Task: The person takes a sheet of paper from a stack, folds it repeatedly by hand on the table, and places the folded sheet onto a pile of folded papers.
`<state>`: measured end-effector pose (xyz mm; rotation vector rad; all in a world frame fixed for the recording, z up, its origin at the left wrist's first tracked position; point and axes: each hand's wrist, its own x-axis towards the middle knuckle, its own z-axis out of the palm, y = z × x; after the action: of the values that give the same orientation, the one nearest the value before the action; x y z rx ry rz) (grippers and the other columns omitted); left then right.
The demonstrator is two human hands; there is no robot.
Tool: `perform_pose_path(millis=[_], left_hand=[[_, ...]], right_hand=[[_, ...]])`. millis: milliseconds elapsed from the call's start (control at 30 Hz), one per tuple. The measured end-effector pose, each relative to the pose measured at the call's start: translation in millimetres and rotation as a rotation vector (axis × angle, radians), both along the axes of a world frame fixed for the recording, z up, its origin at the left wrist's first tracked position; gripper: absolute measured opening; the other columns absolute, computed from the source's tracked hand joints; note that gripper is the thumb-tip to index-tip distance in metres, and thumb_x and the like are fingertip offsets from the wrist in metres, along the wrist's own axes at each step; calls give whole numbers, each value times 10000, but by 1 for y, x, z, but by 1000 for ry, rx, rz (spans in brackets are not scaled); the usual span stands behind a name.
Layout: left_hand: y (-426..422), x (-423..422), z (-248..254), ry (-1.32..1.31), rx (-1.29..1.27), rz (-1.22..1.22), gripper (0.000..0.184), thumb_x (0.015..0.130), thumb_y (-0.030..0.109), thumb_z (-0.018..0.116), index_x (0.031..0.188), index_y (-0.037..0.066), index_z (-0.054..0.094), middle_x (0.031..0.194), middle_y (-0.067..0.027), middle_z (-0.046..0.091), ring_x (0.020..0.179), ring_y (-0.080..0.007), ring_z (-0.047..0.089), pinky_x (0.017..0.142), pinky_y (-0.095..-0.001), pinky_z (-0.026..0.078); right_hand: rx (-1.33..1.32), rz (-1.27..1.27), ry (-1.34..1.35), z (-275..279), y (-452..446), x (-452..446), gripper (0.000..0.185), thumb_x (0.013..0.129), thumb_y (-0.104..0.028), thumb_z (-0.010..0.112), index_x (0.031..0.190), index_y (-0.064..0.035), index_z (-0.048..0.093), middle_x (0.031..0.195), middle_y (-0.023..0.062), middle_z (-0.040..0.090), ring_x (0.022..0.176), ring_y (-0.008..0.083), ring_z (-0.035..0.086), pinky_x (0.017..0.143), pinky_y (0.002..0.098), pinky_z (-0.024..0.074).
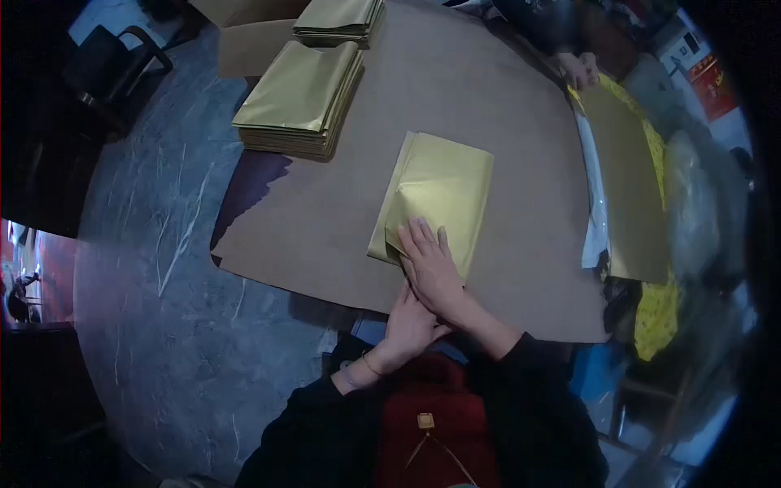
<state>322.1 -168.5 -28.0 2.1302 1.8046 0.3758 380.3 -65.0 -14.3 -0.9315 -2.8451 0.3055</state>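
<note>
A folded sheet of shiny gold paper [447, 175] lies in front of me, its left side layered and its lower left corner turned over. My right hand [433, 272] rests flat on the lower part of this paper, fingers stretched out and pressing near the folded corner. Close below it, my left hand [409, 327] is at the near edge of the paper, its thumb apart and its fingers pointing forward. Some left fingertips are hidden under my right hand, so whether they touch the paper cannot be seen.
Brown board [521, 211] covers the table. A thick stack of gold folded paper [297, 89] stands at the far left, with another stack [338, 18] behind it and an open cardboard box [252, 41] alongside. Another person's hand [579, 71] touches yellow-edged material [634, 179] at the right.
</note>
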Motion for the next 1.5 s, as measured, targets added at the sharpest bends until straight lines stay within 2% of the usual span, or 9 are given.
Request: perform_pose_path(millis=[267, 600, 700, 767, 900, 1000, 1200, 1300, 1500], left_hand=[[2, 3, -5, 23, -10, -3, 726, 854, 614, 380, 1366, 100, 412, 1393, -162, 392, 1351, -307, 256, 1122, -503, 84], [0, 4, -13, -12, 109, 20, 681, 859, 607, 393, 1316, 109, 476, 1304, -167, 485, 1281, -335, 357, 1115, -505, 103], [-3, 1, -7, -63, -32, -1, 539, 864, 488, 501, 1213, 81, 558, 1216, -153, 547, 1219, -320, 425, 1082, -498, 202], [-12, -8, -13, -115, 410, 13, 341, 839, 299, 597, 1080, 60, 619, 1129, -128, 585, 1112, -301, 512, 994, -462, 345], [-29, -28, 3, -259, 468, 216, 240, 796, 131, 632, 1008, 18, 633, 1096, -123, 592, 1029, -296, 571, 903, -427, 431], [-21, -43, 6, -241, 529, 412, 305, 783, 80, 651, 1074, 0, 611, 1127, -141, 576, 1098, -323, 537, 903, -425, 426], [-10, -48, -2, -102, 507, 414, 380, 827, 133, 627, 1162, -28, 550, 1228, -156, 533, 1184, -342, 484, 948, -447, 390], [-10, -50, -4, -45, 438, 425, 405, 861, 192, 583, 1213, -2, 532, 1302, -140, 497, 1242, -283, 448, 1005, -418, 353], [-12, -51, -5, -69, 411, 438, 417, 857, 189, 586, 1227, 6, 519, 1305, -135, 495, 1257, -282, 433, 1017, -418, 340]], right_hand=[[-145, 113, -13, 4, 9, -5, 458, 945, -257, 411, 1394, -186, 358, 1490, 117, 221, 1376, 307, 210, 1106, 499, 169], [-139, 177, -34, 5, 15, -9, 513, 933, -334, 427, 1411, -180, 325, 1503, 104, 193, 1381, 314, 191, 1106, 507, 166], [-175, 171, -34, 3, 15, -7, 563, 917, -393, 439, 1419, -174, 309, 1507, 106, 184, 1385, 314, 181, 1107, 512, 150], [-152, 183, 2, 1, 16, -6, 563, 915, -391, 438, 1417, -169, 313, 1506, 110, 187, 1385, 313, 182, 1107, 509, 145], [-43, 191, 18, -2, 13, -6, 549, 916, -386, 460, 1397, -146, 346, 1488, 111, 233, 1365, 306, 233, 1092, 508, 183], [14, 190, 14, -6, 13, -6, 537, 916, -365, 457, 1396, -147, 350, 1486, 104, 243, 1364, 292, 241, 1087, 496, 199], [17, 182, 4, -3, 12, -6, 557, 917, -340, 457, 1393, -81, 332, 1486, 104, 247, 1368, 282, 238, 1097, 482, 188], [32, 166, 39, -9, 12, -5, 605, 891, -368, 491, 1386, -58, 333, 1483, 109, 257, 1365, 282, 248, 1099, 485, 184], [11, 158, 40, -8, 13, -7, 630, 871, -391, 510, 1378, -56, 348, 1479, 106, 267, 1365, 274, 253, 1100, 485, 185]])
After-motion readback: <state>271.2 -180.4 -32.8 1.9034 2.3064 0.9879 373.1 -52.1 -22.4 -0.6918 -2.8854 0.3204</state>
